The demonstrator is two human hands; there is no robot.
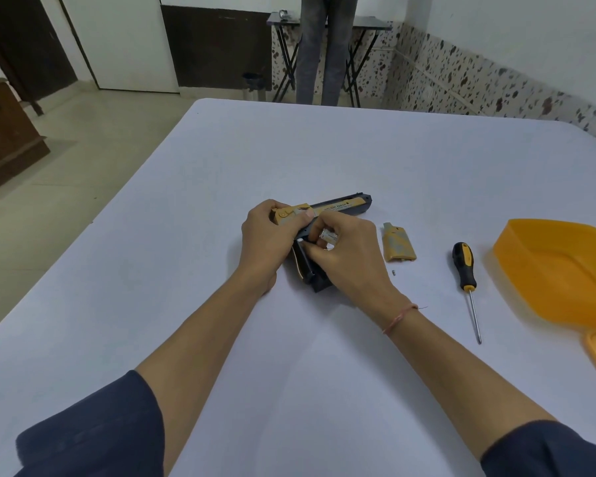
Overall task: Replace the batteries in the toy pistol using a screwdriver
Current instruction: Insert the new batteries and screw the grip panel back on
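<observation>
The left hand curls its fingers and thumb round the rear of the black and tan plastic toy pistol, which lies on its side on the white table, barrel pointing away to the right. The right hand holds a small silver cylindrical battery in its curled fingers, with its fingertips down at the open handle. The battery could slip from so light a hold and roll off across the smooth top, or go in the wrong way round, since no polarity marks can be read. The tiny silver screw lies loose just beside the right wrist, and a sweep of the forearm could flick it away. The tan plastic battery cover and the black and yellow handled screwdriver lie apart to the right. The right hand's fingers hide the compartment, so I cannot tell whether a cell sits inside, whether the hand holds more than one, or whether this one is going in or coming out. The orange plastic tray is cut off at the right edge.
</observation>
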